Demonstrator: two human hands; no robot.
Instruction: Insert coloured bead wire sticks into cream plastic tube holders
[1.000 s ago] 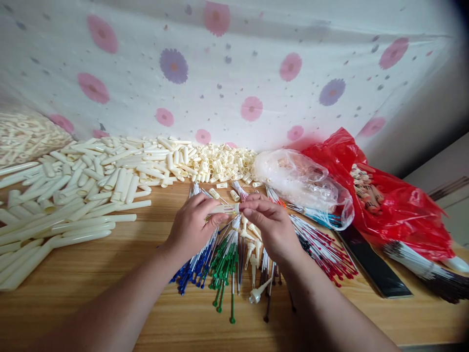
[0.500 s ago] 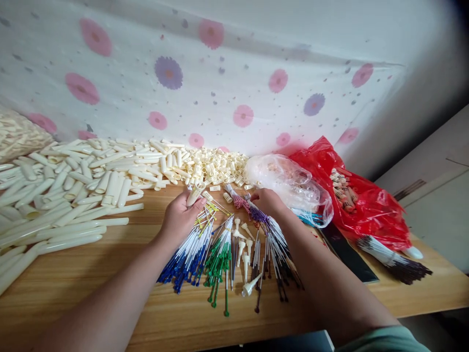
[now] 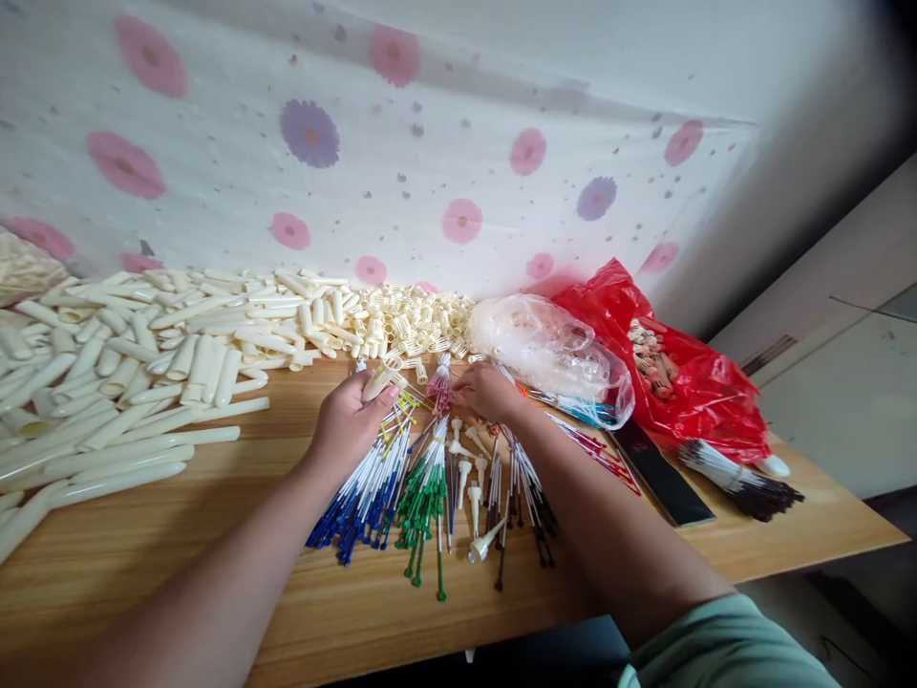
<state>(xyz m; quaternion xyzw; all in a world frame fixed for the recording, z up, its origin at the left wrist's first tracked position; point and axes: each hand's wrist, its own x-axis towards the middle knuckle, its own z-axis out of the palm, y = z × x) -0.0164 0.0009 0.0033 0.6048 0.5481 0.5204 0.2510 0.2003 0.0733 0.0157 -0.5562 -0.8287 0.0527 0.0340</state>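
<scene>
Cream tube (image 3: pixel 375 384) pinched between your left hand's (image 3: pixel 345 419) closed fingers, your right hand (image 3: pixel 491 394) beside pink-ended sticks (image 3: pixel 439 390), fingers curled, grip unclear.

Pink-tipped sticks (image 3: pixel 439 384) bar the middle; nearer tabletop (image 3: pixel 358 616) leaves room.

centre: my right hand (image 3: pixel 490 390) covers whatever its fingertips touch | lower left: frame cuts off my left forearm (image 3: pixel 236 549) | left edge: filled bag (image 3: pixel 25 269) cropped | right of centre: clear bag's (image 3: pixel 548 344) contents blurred
</scene>
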